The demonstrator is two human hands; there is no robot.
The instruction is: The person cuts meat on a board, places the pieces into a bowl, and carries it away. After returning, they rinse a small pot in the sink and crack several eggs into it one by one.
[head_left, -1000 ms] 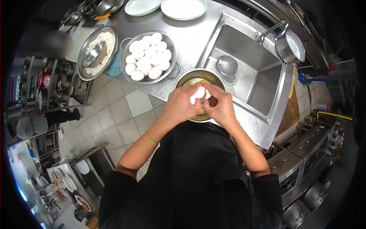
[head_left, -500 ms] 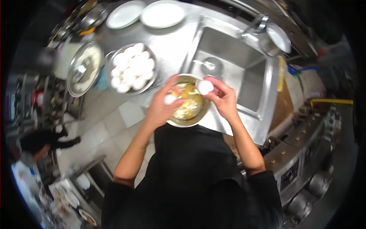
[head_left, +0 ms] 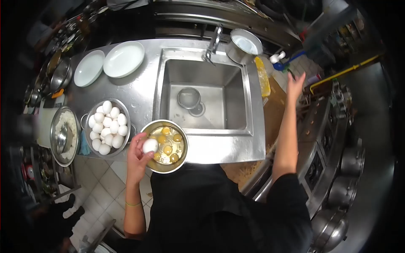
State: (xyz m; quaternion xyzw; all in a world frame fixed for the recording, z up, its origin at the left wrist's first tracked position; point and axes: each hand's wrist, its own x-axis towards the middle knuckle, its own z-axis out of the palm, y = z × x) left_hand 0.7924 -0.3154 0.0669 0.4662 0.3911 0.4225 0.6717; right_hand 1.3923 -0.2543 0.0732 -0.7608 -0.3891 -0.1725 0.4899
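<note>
- Left hand (head_left: pixel 137 158) is clasped around an egg (head_left: pixel 150 146) at the rim of the bowl (head_left: pixel 182 156); right hand (head_left: pixel 295 82) is flung out, spread and empty.
- Bowl is perched at the table (head_left: pixel 219 147) edge; a hard crack could tip it or drop shell into the yolks (head_left: pixel 168 149).

Steel counter (head_left: pixel 143 90) with a sink (head_left: pixel 202 97) sunk in. Bowl of cracked eggs (head_left: pixel 165 146) sits right by the left hand (head_left: pixel 138 158), colander of white eggs (head_left: pixel 107 127) just past it, two plates (head_left: pixel 110 63) further back.
</note>
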